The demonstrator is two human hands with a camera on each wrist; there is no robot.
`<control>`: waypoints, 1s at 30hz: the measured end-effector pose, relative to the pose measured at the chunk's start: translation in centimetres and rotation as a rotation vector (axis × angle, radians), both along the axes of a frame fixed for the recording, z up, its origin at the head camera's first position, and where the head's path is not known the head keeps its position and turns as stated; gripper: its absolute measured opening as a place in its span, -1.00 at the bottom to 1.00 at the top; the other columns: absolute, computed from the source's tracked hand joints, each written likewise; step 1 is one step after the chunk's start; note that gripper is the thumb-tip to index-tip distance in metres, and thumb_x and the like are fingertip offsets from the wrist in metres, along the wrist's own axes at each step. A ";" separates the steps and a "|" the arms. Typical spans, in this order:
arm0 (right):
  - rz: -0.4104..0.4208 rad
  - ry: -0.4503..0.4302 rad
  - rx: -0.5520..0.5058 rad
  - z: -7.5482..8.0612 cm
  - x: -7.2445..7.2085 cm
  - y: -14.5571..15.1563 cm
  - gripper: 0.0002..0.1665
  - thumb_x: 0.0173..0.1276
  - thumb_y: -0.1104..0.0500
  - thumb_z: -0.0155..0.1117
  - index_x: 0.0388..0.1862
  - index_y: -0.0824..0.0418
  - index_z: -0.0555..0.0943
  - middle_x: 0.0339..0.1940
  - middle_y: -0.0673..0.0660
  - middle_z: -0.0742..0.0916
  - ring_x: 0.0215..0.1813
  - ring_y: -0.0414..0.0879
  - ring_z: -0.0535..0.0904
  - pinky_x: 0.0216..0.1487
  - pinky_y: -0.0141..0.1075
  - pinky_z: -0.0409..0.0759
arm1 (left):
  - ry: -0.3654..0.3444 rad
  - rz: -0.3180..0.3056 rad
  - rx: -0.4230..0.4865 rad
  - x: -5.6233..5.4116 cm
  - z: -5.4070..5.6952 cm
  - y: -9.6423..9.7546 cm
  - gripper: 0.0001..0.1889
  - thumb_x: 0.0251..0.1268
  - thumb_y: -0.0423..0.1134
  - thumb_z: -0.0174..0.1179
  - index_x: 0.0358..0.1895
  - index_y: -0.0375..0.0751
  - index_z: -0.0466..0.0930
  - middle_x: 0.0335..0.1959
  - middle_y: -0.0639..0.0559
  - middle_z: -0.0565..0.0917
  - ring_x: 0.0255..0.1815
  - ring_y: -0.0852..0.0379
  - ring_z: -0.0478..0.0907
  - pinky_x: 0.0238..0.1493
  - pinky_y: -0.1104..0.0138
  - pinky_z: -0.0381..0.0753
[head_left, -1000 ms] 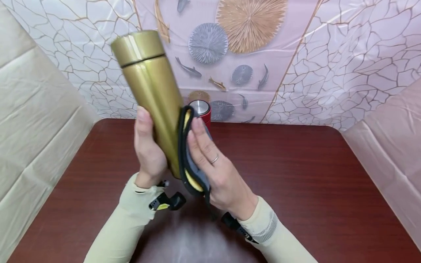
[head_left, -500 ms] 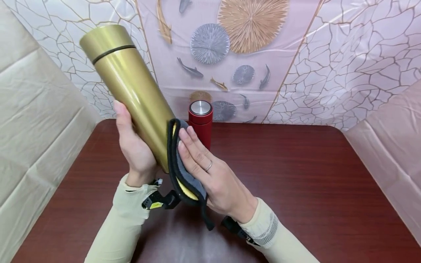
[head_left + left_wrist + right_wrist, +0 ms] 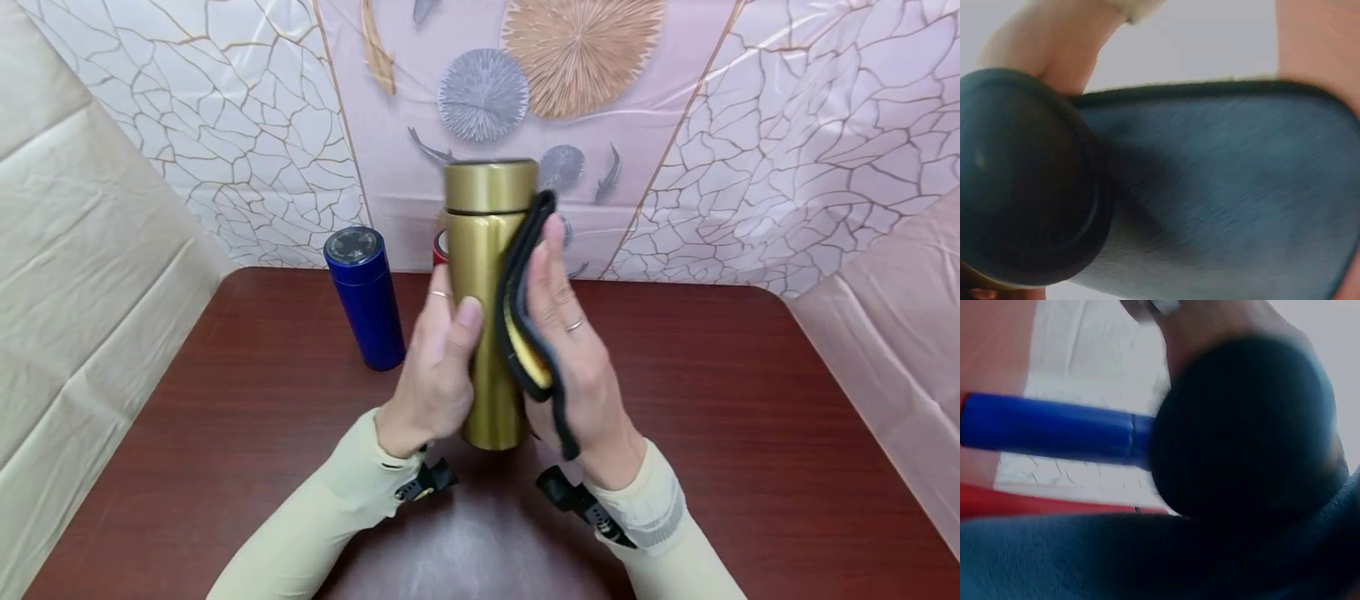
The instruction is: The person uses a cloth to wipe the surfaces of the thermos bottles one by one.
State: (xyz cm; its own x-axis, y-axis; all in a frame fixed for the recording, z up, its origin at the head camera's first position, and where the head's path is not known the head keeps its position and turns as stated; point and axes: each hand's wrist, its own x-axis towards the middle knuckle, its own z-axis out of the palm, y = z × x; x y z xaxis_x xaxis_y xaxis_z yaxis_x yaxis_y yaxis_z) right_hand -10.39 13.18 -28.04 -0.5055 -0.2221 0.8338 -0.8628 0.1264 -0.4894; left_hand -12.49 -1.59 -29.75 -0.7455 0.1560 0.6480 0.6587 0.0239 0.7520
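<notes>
My left hand (image 3: 438, 367) grips a gold thermos bottle (image 3: 491, 267) by its side, thumb across the front. The bottle stands nearly upright in the air over the table, lid on top. In my right hand (image 3: 585, 358) is a folded grey and yellow cloth with black edging (image 3: 525, 333), held flat along the bottle's right side with fairly long fingers; that thumb is hidden. From below, the left wrist view shows the bottle's dark round base (image 3: 1029, 181) beside the cloth's grey face (image 3: 1229, 187). The base (image 3: 1247, 431) also fills much of the right wrist view.
A blue thermos bottle (image 3: 367, 300) stands on the brown table (image 3: 712, 417), left of the hands. Behind the gold bottle, a red thermos bottle (image 3: 439, 250) is mostly hidden. Patterned sheeting (image 3: 247, 125) closes off the back, with pale fabric walls on both sides.
The gold bottle has swung from a leftward tilt to nearly upright and shifted right. The cloth and right hand moved up along it. The blue bottle now shows; the red one is mostly covered.
</notes>
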 end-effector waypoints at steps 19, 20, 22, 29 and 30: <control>0.012 0.142 0.159 -1.6 -0.6 -1.3 -0.38 0.69 0.09 -0.11 0.62 0.19 0.10 0.70 0.22 0.05 0.71 0.17 -0.03 0.68 0.05 0.04 | 0.072 0.017 0.285 -0.8 1.9 -1.7 -0.21 0.54 0.31 -0.15 0.42 -0.37 0.27 0.13 -0.12 0.59 0.14 0.02 0.54 0.31 0.20 0.48; 0.029 0.162 0.186 -1.9 -0.6 -1.5 -0.39 0.69 0.09 -0.13 0.61 0.22 0.11 0.70 0.22 0.05 0.72 0.18 -0.04 0.68 0.06 0.04 | 0.064 0.035 0.329 -0.8 2.1 -2.0 -0.28 0.56 0.27 -0.15 0.37 -0.34 0.33 0.07 -0.08 0.60 0.07 0.04 0.56 0.26 0.22 0.50; 0.056 0.202 0.245 -2.2 -0.6 -1.9 -0.39 0.70 0.11 -0.16 0.60 0.30 0.12 0.70 0.23 0.04 0.71 0.22 -0.06 0.68 0.08 0.03 | 0.023 0.090 0.413 -0.8 2.5 -2.8 -0.42 0.58 0.18 -0.17 0.24 -0.29 0.44 -0.08 -0.01 0.62 -0.07 0.08 0.58 0.13 0.27 0.54; 0.052 0.366 0.424 -2.8 -0.2 -3.3 -0.32 0.55 0.20 0.15 0.49 0.54 0.28 0.66 0.36 0.17 0.65 0.38 0.09 0.59 0.10 0.26 | -0.124 0.173 0.686 -1.0 4.3 -5.2 -0.53 0.62 0.06 -0.26 0.04 -0.22 0.53 -0.21 0.01 0.59 -0.20 0.14 0.52 0.04 0.31 0.52; 0.053 0.374 0.437 -2.8 -0.2 -3.4 -0.32 0.53 0.20 0.18 0.48 0.54 0.29 0.65 0.38 0.19 0.65 0.38 0.10 0.58 0.09 0.27 | -0.125 0.166 0.704 -1.1 4.4 -5.4 -0.53 0.62 0.05 -0.27 0.10 -0.20 0.51 -0.18 0.01 0.58 -0.17 0.14 0.52 0.07 0.31 0.51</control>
State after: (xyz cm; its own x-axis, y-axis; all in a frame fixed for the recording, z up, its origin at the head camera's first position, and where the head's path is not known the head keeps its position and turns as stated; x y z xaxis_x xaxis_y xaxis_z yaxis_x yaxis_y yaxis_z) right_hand -10.55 9.81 -30.87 -0.1730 -0.6031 0.7787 -0.9778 0.2001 -0.0623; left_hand -13.62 -6.99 -25.37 -0.7978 -0.3876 0.4618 0.5969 -0.4001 0.6954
